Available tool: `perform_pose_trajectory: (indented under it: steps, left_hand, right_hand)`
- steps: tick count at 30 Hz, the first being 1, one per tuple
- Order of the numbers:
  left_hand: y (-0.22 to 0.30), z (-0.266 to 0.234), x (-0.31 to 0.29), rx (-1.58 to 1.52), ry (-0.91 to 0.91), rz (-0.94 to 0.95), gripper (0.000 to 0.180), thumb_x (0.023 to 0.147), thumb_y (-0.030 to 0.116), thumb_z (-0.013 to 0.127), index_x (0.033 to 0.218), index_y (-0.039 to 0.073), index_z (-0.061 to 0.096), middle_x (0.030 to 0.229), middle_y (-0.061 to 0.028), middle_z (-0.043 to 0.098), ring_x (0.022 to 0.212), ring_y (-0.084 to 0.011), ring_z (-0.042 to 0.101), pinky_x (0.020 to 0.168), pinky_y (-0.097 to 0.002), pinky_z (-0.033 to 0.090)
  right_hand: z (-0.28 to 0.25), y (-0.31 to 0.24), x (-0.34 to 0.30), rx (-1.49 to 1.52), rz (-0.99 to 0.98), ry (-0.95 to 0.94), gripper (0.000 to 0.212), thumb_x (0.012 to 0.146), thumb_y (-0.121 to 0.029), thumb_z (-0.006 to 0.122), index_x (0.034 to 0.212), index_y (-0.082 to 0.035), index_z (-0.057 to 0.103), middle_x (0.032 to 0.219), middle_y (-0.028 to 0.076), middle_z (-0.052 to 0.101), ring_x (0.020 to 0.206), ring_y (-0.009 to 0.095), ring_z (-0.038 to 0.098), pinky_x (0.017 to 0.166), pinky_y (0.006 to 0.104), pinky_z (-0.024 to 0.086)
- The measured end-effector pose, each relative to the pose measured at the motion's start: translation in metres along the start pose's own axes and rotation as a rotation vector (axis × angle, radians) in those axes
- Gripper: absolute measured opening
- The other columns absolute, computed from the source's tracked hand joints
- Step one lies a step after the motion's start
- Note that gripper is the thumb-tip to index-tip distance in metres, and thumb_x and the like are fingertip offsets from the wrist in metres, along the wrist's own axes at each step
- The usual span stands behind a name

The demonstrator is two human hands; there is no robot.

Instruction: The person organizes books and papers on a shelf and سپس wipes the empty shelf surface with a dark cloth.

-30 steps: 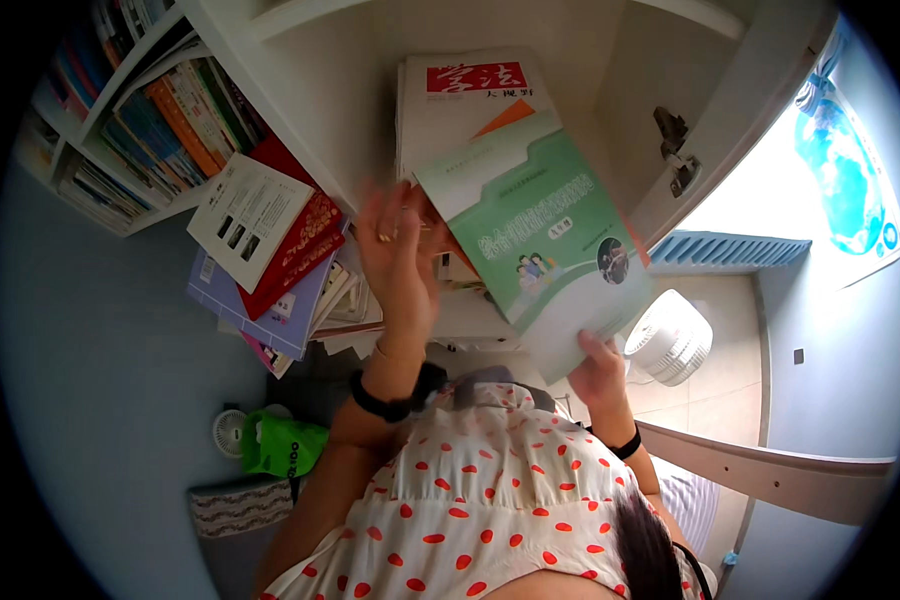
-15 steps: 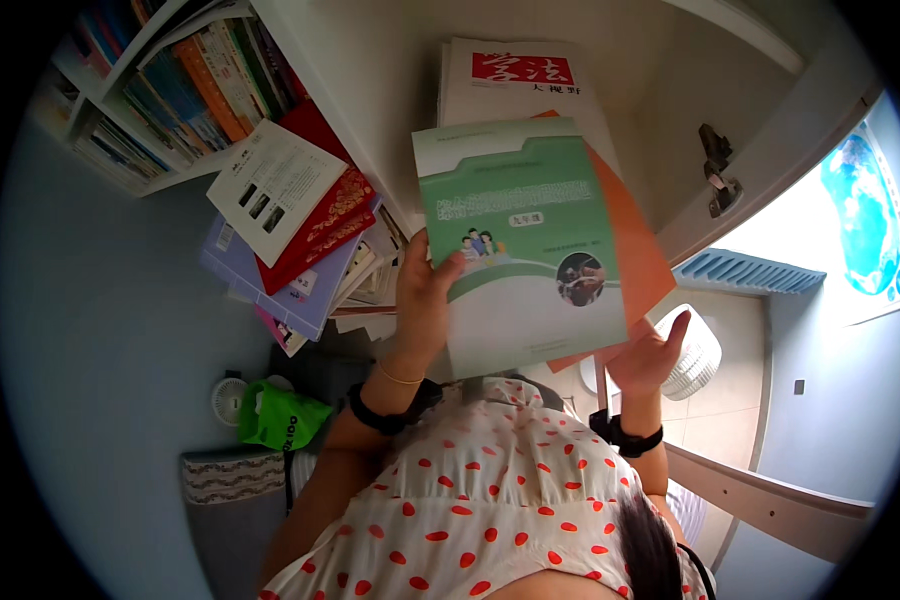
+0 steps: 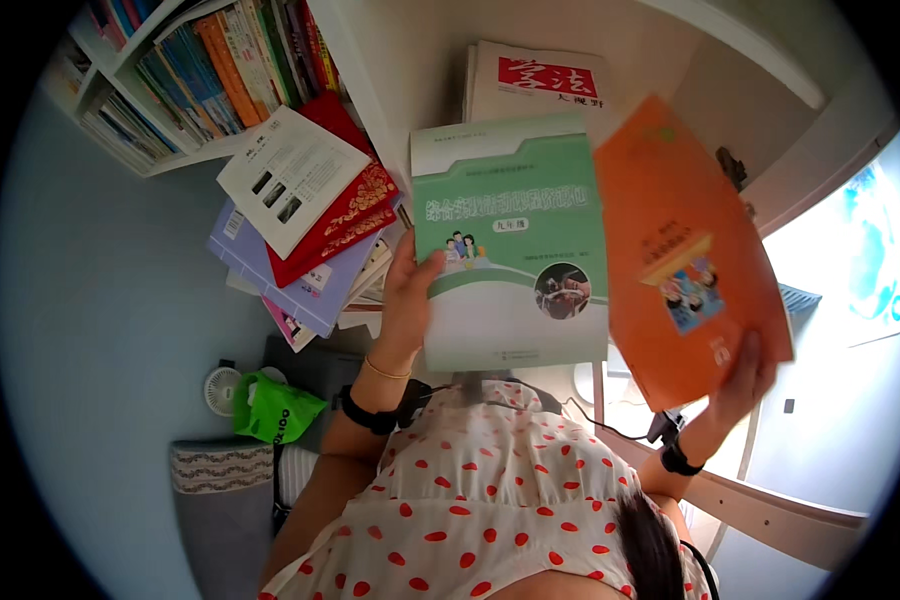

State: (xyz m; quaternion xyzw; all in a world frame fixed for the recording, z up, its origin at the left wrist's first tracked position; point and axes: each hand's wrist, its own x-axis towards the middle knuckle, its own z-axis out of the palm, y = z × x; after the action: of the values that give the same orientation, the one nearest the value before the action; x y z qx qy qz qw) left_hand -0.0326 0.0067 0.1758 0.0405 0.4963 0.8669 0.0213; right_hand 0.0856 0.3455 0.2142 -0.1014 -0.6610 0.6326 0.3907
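Holding green booklet and orange booklet side by side, one per hand, centre and right of centre in frame.
Grasping green one by its left edge in left hand's grip, pressing thumb onto front cover, standing near-upright at frame centre. Grasping orange one by its lower right edge in right hand's grip, tilting it; can't tell whether touching green one. Seeing white magazine with red title block in open cabinet, upper centre. Seeing cream booklet lying over red gold-patterned folder and purple book, left of centre; bookshelf upper left. Spotting green bag beside small white fan, lower left. Wearing black wristband on each arm.
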Motion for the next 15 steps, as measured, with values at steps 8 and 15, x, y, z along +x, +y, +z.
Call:
perform_pose_trajectory:
  steps: [8,15]
  left_hand:
    - [-0.009,0.01,0.009,0.098,-0.005,0.116,0.039,0.089,0.004,0.047,0.127,0.001,0.037,0.117,-0.0062,0.05,0.102,-0.0112,0.049,0.09,-0.0252,0.039]
    - [-0.013,0.017,0.007,-0.04,0.032,0.083,0.038,0.089,0.007,0.048,0.125,0.001,0.038,0.116,-0.0056,0.05,0.101,-0.0114,0.049,0.089,-0.0255,0.039]
  right_hand:
    - [-0.008,-0.059,-0.021,-0.069,-0.255,0.633,0.041,0.083,-0.022,0.058,0.115,0.003,0.051,0.104,0.015,0.059,0.085,0.019,0.061,0.074,0.0263,0.052]
    - [0.003,0.017,-0.033,0.451,0.324,0.284,0.032,0.09,-0.015,0.047,0.119,-0.001,0.047,0.111,0.011,0.056,0.095,0.018,0.057,0.079,0.031,0.05]
